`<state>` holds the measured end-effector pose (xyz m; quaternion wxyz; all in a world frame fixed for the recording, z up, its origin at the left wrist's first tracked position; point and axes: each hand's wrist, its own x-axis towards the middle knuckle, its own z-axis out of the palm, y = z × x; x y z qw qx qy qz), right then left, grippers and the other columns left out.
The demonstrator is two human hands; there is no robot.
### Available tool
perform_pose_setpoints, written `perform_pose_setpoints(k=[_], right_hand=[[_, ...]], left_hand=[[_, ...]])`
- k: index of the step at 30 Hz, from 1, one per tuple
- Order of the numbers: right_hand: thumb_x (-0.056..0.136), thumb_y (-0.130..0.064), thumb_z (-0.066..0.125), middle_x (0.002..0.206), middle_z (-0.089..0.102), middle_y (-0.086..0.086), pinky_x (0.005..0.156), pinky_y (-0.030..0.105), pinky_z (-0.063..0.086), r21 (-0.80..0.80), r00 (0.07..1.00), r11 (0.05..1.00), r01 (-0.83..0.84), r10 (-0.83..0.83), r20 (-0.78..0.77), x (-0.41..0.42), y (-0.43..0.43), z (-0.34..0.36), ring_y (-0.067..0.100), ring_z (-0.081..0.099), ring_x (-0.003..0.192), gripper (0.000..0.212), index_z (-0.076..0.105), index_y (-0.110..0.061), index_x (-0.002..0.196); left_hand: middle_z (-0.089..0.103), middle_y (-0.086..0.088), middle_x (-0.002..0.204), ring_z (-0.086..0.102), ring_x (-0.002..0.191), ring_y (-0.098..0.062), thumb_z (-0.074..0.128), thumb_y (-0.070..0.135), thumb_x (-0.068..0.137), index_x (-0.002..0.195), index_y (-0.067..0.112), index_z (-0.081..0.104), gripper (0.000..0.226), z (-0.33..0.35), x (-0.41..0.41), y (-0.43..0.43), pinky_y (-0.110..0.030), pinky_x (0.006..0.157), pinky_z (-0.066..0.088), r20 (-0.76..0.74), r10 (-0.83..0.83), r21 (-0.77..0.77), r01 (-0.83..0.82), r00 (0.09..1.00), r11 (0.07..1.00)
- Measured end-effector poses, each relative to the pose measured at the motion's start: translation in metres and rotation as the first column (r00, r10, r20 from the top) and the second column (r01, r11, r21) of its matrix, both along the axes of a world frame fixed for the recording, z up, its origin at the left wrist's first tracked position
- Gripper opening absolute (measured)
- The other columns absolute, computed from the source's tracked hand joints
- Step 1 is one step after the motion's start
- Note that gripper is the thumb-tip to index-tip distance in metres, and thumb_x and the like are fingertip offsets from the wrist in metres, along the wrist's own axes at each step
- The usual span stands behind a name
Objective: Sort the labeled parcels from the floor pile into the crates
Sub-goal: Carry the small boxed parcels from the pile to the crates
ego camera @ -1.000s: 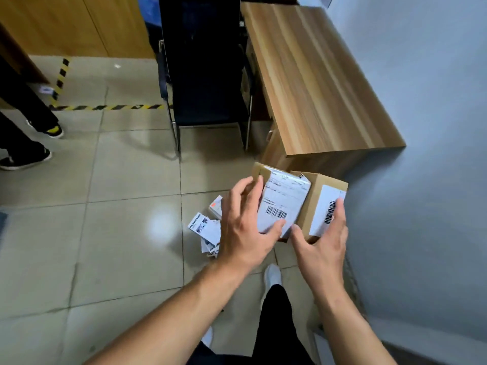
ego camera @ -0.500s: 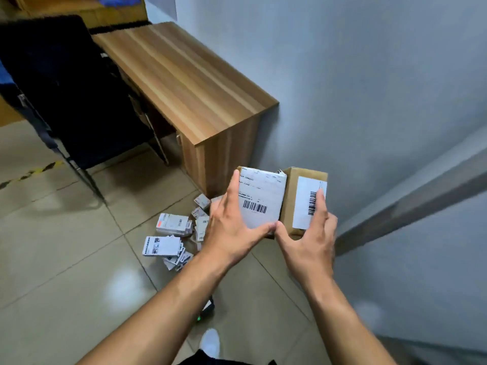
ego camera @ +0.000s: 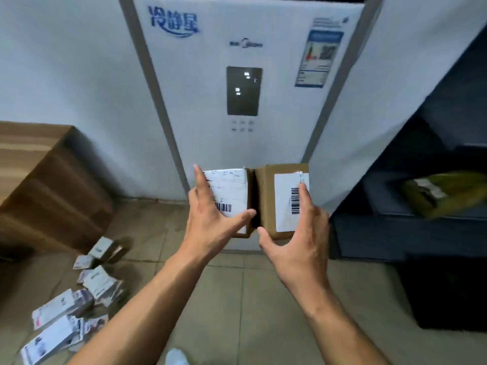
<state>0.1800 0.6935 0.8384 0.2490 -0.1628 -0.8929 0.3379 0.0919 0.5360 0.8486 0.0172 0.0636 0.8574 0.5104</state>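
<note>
I hold two parcels side by side at chest height. The left parcel [ego camera: 230, 189] is covered by a white shipping label with a barcode. My left hand [ego camera: 210, 225] grips it, fingers up its left side and thumb across the front. The right parcel [ego camera: 264, 198] is a brown cardboard box with a white barcode label. My right hand [ego camera: 297, 241] grips that one, with fingers on the label and the thumb under the box. The floor pile [ego camera: 79, 299] of labeled parcels lies at the lower left on the tiles.
A tall white floor-standing appliance [ego camera: 242, 88] stands straight ahead against the wall. A wooden desk's end [ego camera: 39, 185] is at the left. Dark crates [ego camera: 395, 233] are stacked at the right; one holds a yellow-green package [ego camera: 448, 193]. A black crate [ego camera: 448, 293] sits lower right.
My view has swung right, from the desk and chair to the white appliance and the dark crates. Both hands keep the same hold on the two parcels, now carried to the right.
</note>
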Motion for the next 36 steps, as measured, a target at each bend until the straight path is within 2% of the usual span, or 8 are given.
perform_pose_setpoints(k=[6,10,16,19,22,26,33,36], right_hand=[[0.072,-0.045,0.086,0.139,0.041,0.002,0.091,0.029,0.045,0.014,0.964,0.965,0.263,-0.263,0.038,0.101,0.141,-0.011,0.022,0.046,0.127,0.121,0.007,-0.030,0.162],[0.075,-0.043,0.084,0.138,0.040,0.000,0.089,0.028,0.042,-0.008,0.901,0.904,0.428,-0.426,0.078,0.165,0.212,-0.022,0.019,0.044,0.123,0.117,0.007,-0.032,0.162],[0.077,-0.034,0.082,0.145,0.035,-0.003,0.098,0.032,0.043,-0.076,0.810,0.810,0.582,-0.569,0.140,0.215,0.277,-0.046,0.020,0.038,0.132,0.117,0.000,-0.039,0.161],[0.078,-0.034,0.080,0.143,0.032,-0.004,0.100,0.029,0.041,-0.083,0.764,0.763,0.641,-0.623,0.169,0.229,0.310,-0.053,0.018,0.035,0.132,0.118,-0.003,-0.039,0.161],[0.078,-0.038,0.078,0.140,0.029,-0.006,0.095,0.027,0.042,-0.067,0.689,0.695,0.716,-0.688,0.228,0.240,0.350,-0.055,0.014,0.035,0.129,0.119,-0.007,-0.041,0.160],[0.076,-0.039,0.079,0.135,0.032,-0.006,0.086,0.023,0.044,-0.062,0.562,0.572,0.818,-0.773,0.293,0.243,0.412,-0.049,0.010,0.041,0.115,0.116,0.000,-0.040,0.161],[0.076,-0.038,0.078,0.137,0.034,-0.008,0.092,0.036,0.049,-0.031,0.362,0.378,0.925,-0.856,0.368,0.244,0.517,-0.032,0.013,0.042,0.120,0.108,0.011,-0.034,0.160],[0.075,-0.037,0.079,0.138,0.036,-0.009,0.091,0.034,0.050,-0.050,0.333,0.339,0.940,-0.871,0.361,0.247,0.551,-0.030,0.009,0.040,0.118,0.106,0.014,-0.033,0.159]], left_hand=[[0.029,-0.004,0.149,0.037,0.138,-0.024,0.085,0.048,0.073,0.154,0.041,-0.025,0.137,-0.008,0.055,0.169,-0.034,0.106,0.034,-0.005,-0.256,-0.076,0.255,0.967,0.964],[0.023,-0.002,0.159,0.037,0.142,-0.029,0.084,0.056,0.071,0.152,0.044,-0.026,0.137,-0.012,0.092,0.259,-0.044,0.105,0.043,0.009,-0.405,-0.182,0.399,0.914,0.899],[0.024,0.002,0.155,0.038,0.134,-0.016,0.085,0.046,0.076,0.156,0.044,-0.018,0.131,-0.029,0.120,0.360,-0.026,0.095,0.036,0.046,-0.613,-0.153,0.611,0.789,0.776],[0.028,0.003,0.151,0.041,0.120,-0.011,0.084,0.048,0.075,0.153,0.049,-0.018,0.129,-0.038,0.126,0.413,-0.029,0.084,0.044,0.061,-0.680,-0.169,0.679,0.730,0.714],[0.029,0.003,0.148,0.046,0.123,-0.018,0.085,0.052,0.072,0.151,0.054,-0.020,0.131,-0.045,0.130,0.473,-0.036,0.087,0.050,0.069,-0.745,-0.154,0.745,0.663,0.649],[0.029,0.000,0.144,0.040,0.109,-0.011,0.084,0.051,0.074,0.151,0.055,-0.018,0.128,-0.050,0.128,0.554,-0.032,0.085,0.044,0.081,-0.830,-0.082,0.834,0.552,0.546],[0.035,-0.009,0.146,0.041,0.129,-0.029,0.084,0.049,0.073,0.156,0.048,-0.009,0.124,-0.061,0.077,0.687,-0.043,0.102,0.042,0.057,-0.848,-0.089,0.848,0.528,0.522],[0.034,-0.008,0.146,0.039,0.130,-0.030,0.082,0.050,0.076,0.156,0.047,-0.010,0.122,-0.065,0.079,0.731,-0.042,0.097,0.042,0.088,-0.883,-0.107,0.886,0.460,0.451]])
